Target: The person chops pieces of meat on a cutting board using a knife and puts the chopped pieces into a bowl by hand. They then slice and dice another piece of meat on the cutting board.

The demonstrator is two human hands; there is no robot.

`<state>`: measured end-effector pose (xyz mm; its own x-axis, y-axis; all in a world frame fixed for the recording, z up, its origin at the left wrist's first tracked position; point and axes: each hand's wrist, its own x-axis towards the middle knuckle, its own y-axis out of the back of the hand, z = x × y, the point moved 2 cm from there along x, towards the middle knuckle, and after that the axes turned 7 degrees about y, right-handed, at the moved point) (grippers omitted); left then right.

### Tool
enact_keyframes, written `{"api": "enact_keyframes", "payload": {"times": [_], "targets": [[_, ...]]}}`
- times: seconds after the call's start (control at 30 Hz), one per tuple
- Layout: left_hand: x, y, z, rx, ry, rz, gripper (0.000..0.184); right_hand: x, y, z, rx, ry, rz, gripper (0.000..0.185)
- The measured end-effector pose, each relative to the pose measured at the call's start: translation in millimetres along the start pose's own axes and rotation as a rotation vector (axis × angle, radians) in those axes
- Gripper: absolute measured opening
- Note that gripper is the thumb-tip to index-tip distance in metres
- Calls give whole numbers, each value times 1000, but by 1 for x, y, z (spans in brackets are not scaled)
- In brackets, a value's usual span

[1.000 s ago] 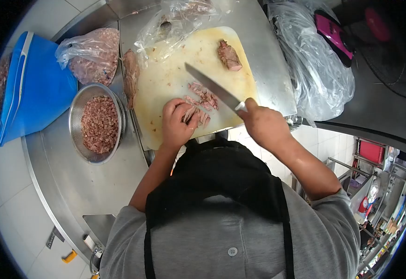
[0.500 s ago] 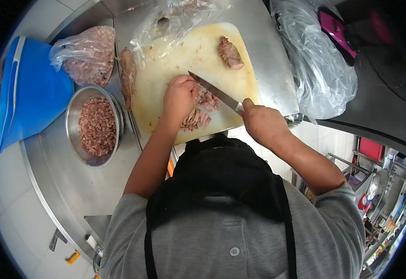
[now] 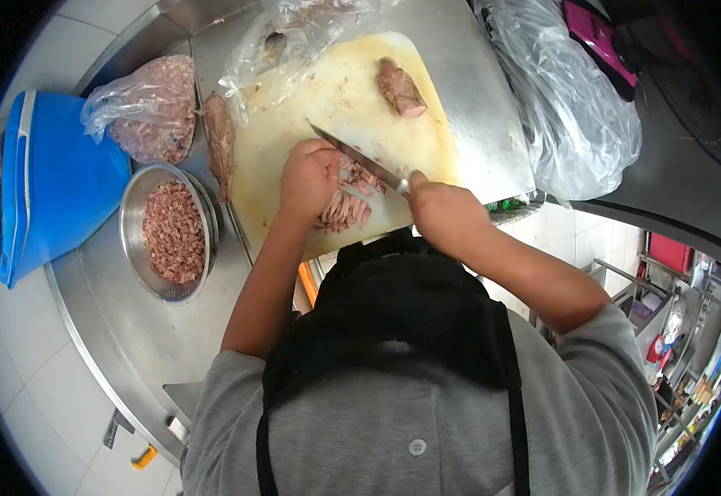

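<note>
My right hand [image 3: 449,217] is wrapped round the handle of a knife [image 3: 362,159]. The blade slants up and left across the white cutting board [image 3: 426,161], with its tip beyond my left fingers. Curled close against the blade, my left hand [image 3: 309,182] holds down meat that its fingers mostly hide. Thin strips of cut meat [image 3: 346,210] lie on the board between my hands, towards the near edge. A larger chunk of cooked meat [image 3: 402,89] rests at the board's far right, and a long piece of meat [image 3: 219,145] lies along its left edge.
Left of the board stands a metal colander [image 3: 133,256] of diced meat, with a bag of meat [image 3: 158,116] behind it and a blue container [image 3: 67,182] further left. A clear plastic bag [image 3: 294,41] overlaps the board's far edge. More plastic bags [image 3: 579,124] lie at right.
The knife and my right hand have shifted left, so the tip reaches further past my left fingers. My left hand stays curled on the meat. The whole view has shifted slightly.
</note>
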<state>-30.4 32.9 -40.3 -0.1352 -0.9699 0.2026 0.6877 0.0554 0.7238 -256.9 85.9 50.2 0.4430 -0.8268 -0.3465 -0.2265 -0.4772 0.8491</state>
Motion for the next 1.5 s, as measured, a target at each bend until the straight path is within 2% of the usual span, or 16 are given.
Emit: {"api": "enact_keyframes", "payload": {"times": [0.13,0.27,0.37,0.57,0.63,0.73,0.97,1.1,1.27,1.37,1.43,1.5], "targets": [[-1,3,-2,19,-19,-32,8,24,15,-2,-91,9,-14,26],[-6,17,4,3,21,-24,8,-9,35,-12,-69,44,-47,26],[-14,26,6,-12,83,0,8,2,-3,-7,-46,41,-26,24],[-52,41,15,25,137,196,17,-8,27,-11,-101,99,23,23],[-66,33,30,-36,46,249,22,-22,30,-18,-97,94,3,23],[-75,14,23,-61,21,195,20,-29,22,-31,-88,95,-34,22],[-78,11,17,-142,14,213,13,-53,34,-38,-181,35,-150,22],[-75,9,13,-140,1,204,12,-29,-2,-33,-109,20,-163,22],[-80,8,16,-121,-43,202,10,0,-25,-30,-42,69,-36,25],[-78,4,18,-151,-39,199,20,6,-10,-14,16,76,-64,28],[-80,7,40,-8,58,181,34,3,-13,-9,43,53,-39,29],[-81,1,41,35,65,195,39,3,-13,-9,66,37,-24,30]]}}
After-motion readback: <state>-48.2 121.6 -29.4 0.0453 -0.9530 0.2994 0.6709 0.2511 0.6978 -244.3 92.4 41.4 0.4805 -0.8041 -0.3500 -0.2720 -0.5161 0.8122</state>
